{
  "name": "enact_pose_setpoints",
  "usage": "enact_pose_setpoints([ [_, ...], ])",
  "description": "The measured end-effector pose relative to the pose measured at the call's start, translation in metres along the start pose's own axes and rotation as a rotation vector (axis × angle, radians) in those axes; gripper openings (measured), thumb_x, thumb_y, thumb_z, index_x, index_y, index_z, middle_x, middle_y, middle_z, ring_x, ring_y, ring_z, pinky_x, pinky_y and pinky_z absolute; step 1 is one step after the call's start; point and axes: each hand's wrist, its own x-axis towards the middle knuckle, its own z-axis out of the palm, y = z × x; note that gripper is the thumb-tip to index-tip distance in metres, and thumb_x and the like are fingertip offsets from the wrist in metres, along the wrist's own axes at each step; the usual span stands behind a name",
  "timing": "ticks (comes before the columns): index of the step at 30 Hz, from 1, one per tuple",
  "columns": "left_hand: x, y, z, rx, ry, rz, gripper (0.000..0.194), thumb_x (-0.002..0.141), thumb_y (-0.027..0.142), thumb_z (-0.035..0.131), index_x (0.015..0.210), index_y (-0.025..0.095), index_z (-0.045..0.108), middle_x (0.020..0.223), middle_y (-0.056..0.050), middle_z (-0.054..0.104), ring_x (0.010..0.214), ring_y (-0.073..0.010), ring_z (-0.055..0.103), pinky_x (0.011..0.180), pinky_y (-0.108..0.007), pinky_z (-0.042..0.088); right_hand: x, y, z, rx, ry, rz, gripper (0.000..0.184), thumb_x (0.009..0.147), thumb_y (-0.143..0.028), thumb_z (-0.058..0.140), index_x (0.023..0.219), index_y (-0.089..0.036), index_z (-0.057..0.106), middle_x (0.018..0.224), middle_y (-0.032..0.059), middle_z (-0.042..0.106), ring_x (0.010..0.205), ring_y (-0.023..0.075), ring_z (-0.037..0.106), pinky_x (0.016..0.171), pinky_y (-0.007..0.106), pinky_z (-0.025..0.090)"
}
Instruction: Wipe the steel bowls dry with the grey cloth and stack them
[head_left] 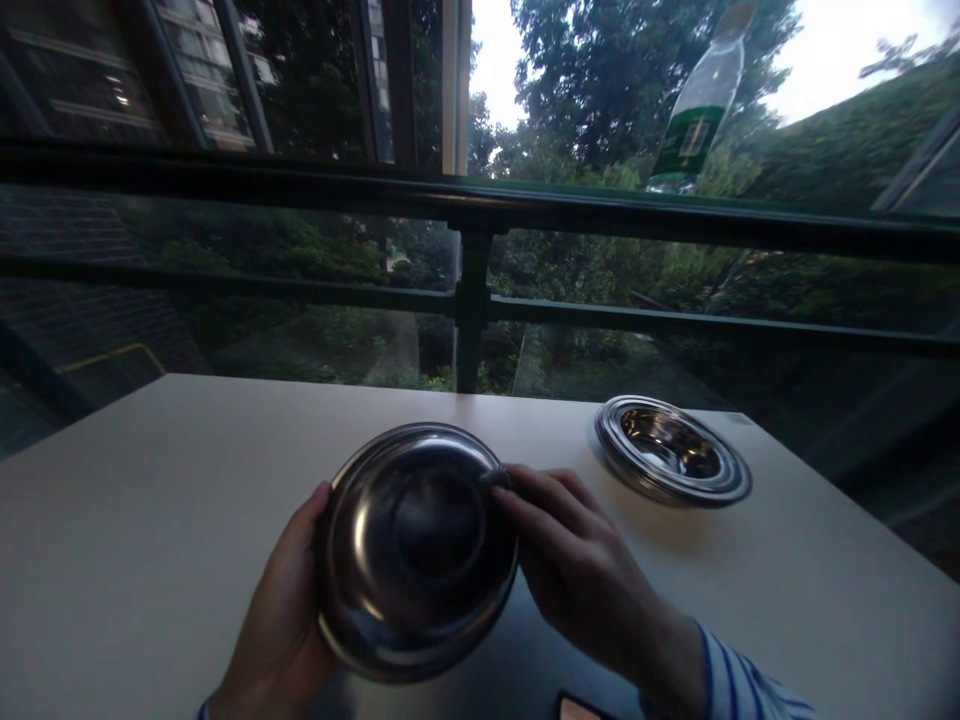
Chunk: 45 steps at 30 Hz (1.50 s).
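Note:
A round stainless steel bowl (pixel 416 550) is held tilted toward me above the near part of a white table (pixel 150 500). My left hand (pixel 281 620) grips its left rim, thumb on the edge. My right hand (pixel 577 570) holds the right rim, fingertips pinched at the upper right edge. A striped sleeve covers my right wrist. Further right on the table sits a stack of similar steel bowls (pixel 671 450), apart from both hands.
A dark railing (pixel 472 215) with glass panels runs behind the table. A plastic bottle (pixel 701 100) with a green label stands on the top rail at the right. Trees and buildings lie beyond. A small dark object (pixel 581 708) shows at the bottom edge.

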Motion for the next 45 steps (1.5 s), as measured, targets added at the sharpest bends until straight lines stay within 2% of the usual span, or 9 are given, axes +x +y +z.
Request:
enact_pose_setpoints([
  [3, -0.001, 0.000, 0.002, 0.000, 0.005, 0.035, 0.022, 0.083, 0.018, 0.046, 0.087, 0.016, 0.068, 0.067, -0.004, 0.072, 0.069, -0.0219, 0.069, 0.067, -0.035, 0.056, 0.000, -0.001, 0.002, 0.005, -0.040, -0.056, 0.036, 0.084, -0.009, 0.045, 0.120, -0.012, 0.051, 0.119, 0.0154, 0.053, 0.100, 0.0241, 0.048, 0.079, 0.039, 0.052],
  [8, -0.003, -0.001, 0.006, 0.017, 0.019, -0.040, 0.021, 0.082, 0.021, 0.049, 0.086, 0.015, 0.068, 0.067, -0.005, 0.072, 0.066, -0.0226, 0.069, 0.066, -0.037, 0.056, 0.001, 0.002, 0.003, -0.011, 0.006, 0.031, 0.038, 0.085, -0.010, 0.042, 0.122, -0.015, 0.049, 0.119, 0.0150, 0.053, 0.100, 0.0234, 0.050, 0.079, 0.041, 0.053],
  [12, -0.002, 0.000, 0.008, -0.033, 0.079, -0.004, 0.024, 0.084, 0.018, 0.044, 0.085, 0.014, 0.068, 0.065, -0.005, 0.072, 0.065, -0.0214, 0.069, 0.066, -0.036, 0.056, -0.001, 0.002, 0.002, 0.030, -0.068, -0.017, 0.037, 0.083, -0.011, 0.045, 0.119, -0.014, 0.051, 0.115, 0.0151, 0.055, 0.095, 0.0226, 0.052, 0.074, 0.038, 0.054],
  [17, -0.005, -0.005, 0.004, 0.051, -0.023, -0.040, 0.021, 0.082, 0.022, 0.050, 0.088, 0.012, 0.068, 0.071, -0.006, 0.073, 0.067, -0.0222, 0.069, 0.066, -0.036, 0.056, 0.000, 0.005, 0.002, 0.009, -0.024, 0.037, 0.039, 0.085, -0.009, 0.042, 0.123, -0.016, 0.048, 0.120, 0.0143, 0.052, 0.100, 0.0233, 0.050, 0.081, 0.041, 0.052],
  [22, -0.004, -0.003, 0.003, 0.007, 0.041, -0.015, 0.021, 0.083, 0.024, 0.050, 0.086, 0.014, 0.068, 0.070, -0.006, 0.073, 0.065, -0.0224, 0.069, 0.065, -0.038, 0.056, 0.002, 0.008, 0.000, 0.015, -0.022, 0.003, 0.037, 0.085, -0.011, 0.044, 0.120, -0.016, 0.051, 0.115, 0.0147, 0.055, 0.094, 0.0224, 0.053, 0.074, 0.039, 0.054],
  [27, -0.010, -0.008, 0.008, 0.045, -0.022, -0.099, 0.023, 0.081, 0.025, 0.053, 0.091, 0.013, 0.069, 0.071, -0.007, 0.073, 0.066, -0.0235, 0.069, 0.064, -0.038, 0.056, 0.004, 0.005, -0.004, -0.032, 0.020, 0.058, 0.041, 0.087, -0.010, 0.040, 0.126, -0.018, 0.047, 0.121, 0.0129, 0.054, 0.101, 0.0231, 0.050, 0.081, 0.042, 0.053],
  [33, -0.011, -0.006, 0.010, 0.020, 0.029, -0.033, 0.024, 0.083, 0.023, 0.048, 0.089, 0.014, 0.069, 0.066, -0.005, 0.073, 0.065, -0.0221, 0.069, 0.064, -0.036, 0.056, 0.004, 0.003, -0.004, -0.018, -0.009, 0.009, 0.038, 0.086, -0.010, 0.043, 0.123, -0.016, 0.050, 0.121, 0.0128, 0.053, 0.101, 0.0235, 0.048, 0.080, 0.041, 0.053],
  [36, -0.010, -0.008, 0.010, 0.029, 0.009, -0.039, 0.022, 0.082, 0.023, 0.051, 0.088, 0.013, 0.070, 0.067, -0.005, 0.073, 0.066, -0.0224, 0.069, 0.065, -0.036, 0.056, 0.004, 0.004, -0.003, -0.044, 0.030, 0.044, 0.038, 0.087, -0.009, 0.041, 0.123, -0.014, 0.049, 0.121, 0.0138, 0.053, 0.102, 0.0233, 0.047, 0.082, 0.040, 0.052],
  [45, -0.010, -0.014, 0.008, 0.042, -0.042, -0.068, 0.024, 0.081, 0.025, 0.053, 0.094, 0.013, 0.068, 0.074, -0.007, 0.074, 0.070, -0.0235, 0.069, 0.066, -0.038, 0.056, 0.007, 0.001, -0.002, -0.063, -0.015, 0.031, 0.039, 0.085, -0.007, 0.043, 0.122, -0.014, 0.051, 0.123, 0.0125, 0.052, 0.101, 0.0244, 0.046, 0.081, 0.041, 0.051],
])
